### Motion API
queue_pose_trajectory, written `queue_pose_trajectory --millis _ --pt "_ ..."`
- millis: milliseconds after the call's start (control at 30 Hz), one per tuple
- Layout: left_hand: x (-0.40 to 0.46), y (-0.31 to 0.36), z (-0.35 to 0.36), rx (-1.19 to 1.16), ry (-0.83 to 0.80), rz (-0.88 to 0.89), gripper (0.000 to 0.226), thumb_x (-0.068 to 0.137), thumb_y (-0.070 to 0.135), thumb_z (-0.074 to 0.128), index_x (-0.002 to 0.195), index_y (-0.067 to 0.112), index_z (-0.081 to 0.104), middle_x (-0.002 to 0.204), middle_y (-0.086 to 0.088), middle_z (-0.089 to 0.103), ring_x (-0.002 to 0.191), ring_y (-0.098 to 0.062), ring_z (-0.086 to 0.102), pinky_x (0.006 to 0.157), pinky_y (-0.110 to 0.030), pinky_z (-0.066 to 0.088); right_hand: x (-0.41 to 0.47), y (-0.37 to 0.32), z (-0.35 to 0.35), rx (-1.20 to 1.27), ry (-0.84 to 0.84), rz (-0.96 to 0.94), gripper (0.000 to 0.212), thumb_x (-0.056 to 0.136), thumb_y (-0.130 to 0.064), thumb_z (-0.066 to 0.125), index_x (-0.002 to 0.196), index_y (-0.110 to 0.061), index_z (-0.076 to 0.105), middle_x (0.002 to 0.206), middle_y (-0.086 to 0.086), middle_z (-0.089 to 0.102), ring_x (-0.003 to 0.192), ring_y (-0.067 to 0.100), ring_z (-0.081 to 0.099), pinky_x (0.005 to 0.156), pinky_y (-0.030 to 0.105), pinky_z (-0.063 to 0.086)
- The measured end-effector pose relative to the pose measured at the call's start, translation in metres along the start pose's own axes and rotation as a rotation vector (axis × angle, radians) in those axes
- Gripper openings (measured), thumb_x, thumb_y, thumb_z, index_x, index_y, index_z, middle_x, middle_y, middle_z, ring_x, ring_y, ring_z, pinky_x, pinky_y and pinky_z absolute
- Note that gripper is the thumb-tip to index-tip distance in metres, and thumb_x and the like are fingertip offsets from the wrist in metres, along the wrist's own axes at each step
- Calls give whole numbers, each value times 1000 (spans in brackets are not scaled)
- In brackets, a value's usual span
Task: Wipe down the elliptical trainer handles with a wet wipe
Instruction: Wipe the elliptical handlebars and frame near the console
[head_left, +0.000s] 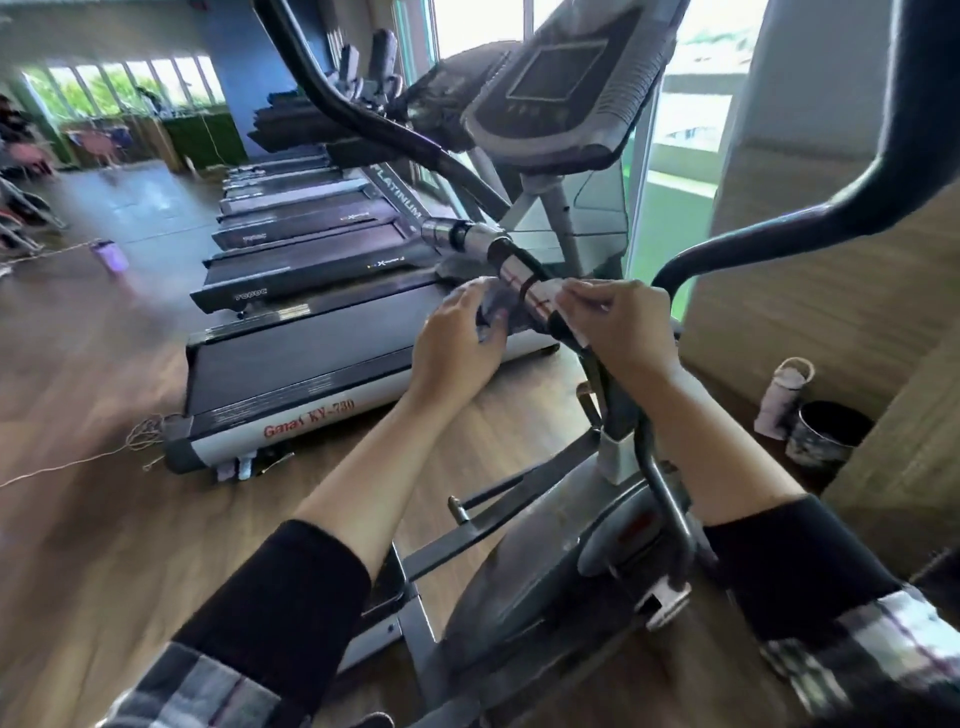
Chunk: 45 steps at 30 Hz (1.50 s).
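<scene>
Bright daylight from windows (696, 67) — edges warped, left side motion-blurred.

Under your hands, the handle (524, 283) shows shiny metal sleeves between matt black rubbery grip. The wipe (491, 312) at nine o'clock of it looks like soft, crumpled cloth. The floor (78, 364) is smooth wood-grain plank; the console (550, 93) is glossy grey plastic.

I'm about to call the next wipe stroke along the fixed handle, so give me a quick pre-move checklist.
1. Wet wipe in left hand: ok, gripped.
2. Wipe against the fixed handle: ok, beside the metal sensor section.
3. Right hand steadying: ok, holds white material on the handle.
4. Handle fully wiped: cannot tell.
5. Long swing handle wiped: cannot tell.
</scene>
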<state>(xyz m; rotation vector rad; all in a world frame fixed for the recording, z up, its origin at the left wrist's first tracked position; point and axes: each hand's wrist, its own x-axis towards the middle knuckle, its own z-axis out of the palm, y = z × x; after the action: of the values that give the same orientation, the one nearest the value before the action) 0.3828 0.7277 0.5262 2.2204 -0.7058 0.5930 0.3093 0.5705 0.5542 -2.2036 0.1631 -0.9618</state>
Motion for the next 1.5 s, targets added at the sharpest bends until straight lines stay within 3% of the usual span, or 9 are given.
queue_pose_trajectory --millis 67,233,367,600,967,1100,1233,1333,1500 --pt "9 -6 4 -40 -2 31 45 90 26 53 131 8 57 135 -8 58 125 -24 54 101 -23 36 -2 -3 -1 -37 0 9 19 86 -21 66 99 -9 74 92 11 74 87 20 69 87 29 49" --pt "29 -14 22 -120 -6 128 45 88 28 52 126 6 61 131 -7 62 124 -22 56 105 -32 43 7 -4 3 36 -33 169 20 86 -28 65 102 -18 73 90 2 75 71 -1 62 66 3 41" --pt "38 -15 34 -185 -5 217 46 88 34 47 122 8 65 128 -9 64 122 -21 57 104 -35 45 10 1 6 96 -6 228 23 85 -30 68 102 -16 73 87 5 75 49 -15 48 55 2 37" --pt "49 -26 39 -248 9 277 36 95 27 48 119 7 66 127 -6 64 124 -19 56 106 -40 44 13 -6 9 79 8 235 16 83 -25 69 96 -18 76 74 2 74 48 -6 51 57 14 44" --pt "101 -61 43 -233 -83 533 32 98 26 46 118 11 67 123 -5 66 121 -18 57 105 -50 41 -1 -24 11 -29 102 320 15 83 -32 72 93 -22 76 74 -4 74 56 3 61 43 2 34" --pt "115 -72 47 -277 -114 625 28 99 26 50 115 11 67 118 -2 68 117 -17 59 102 -54 41 15 -33 30 -96 119 335 14 82 -27 71 95 -23 76 73 -3 74 53 -10 54 49 2 37" --pt "116 -75 49 -383 -84 624 27 96 24 52 112 11 69 112 -1 69 113 -18 60 104 -51 38 -6 -36 30 -167 182 321 16 79 -23 74 96 -23 75 96 -7 73 84 -10 62 74 0 43" --pt "114 -76 53 -430 -51 619 26 95 23 53 111 12 70 110 -1 70 112 -18 60 104 -53 37 -12 -40 36 -228 241 317 17 78 -26 75 95 -26 76 99 -12 72 95 -10 61 93 10 43" --pt "114 -80 56 -443 -48 604 27 97 28 50 112 16 69 112 3 68 114 -15 58 107 -56 32 10 -53 53 -270 224 357 18 80 -35 73 97 -28 75 90 -14 73 86 -3 63 84 15 50"
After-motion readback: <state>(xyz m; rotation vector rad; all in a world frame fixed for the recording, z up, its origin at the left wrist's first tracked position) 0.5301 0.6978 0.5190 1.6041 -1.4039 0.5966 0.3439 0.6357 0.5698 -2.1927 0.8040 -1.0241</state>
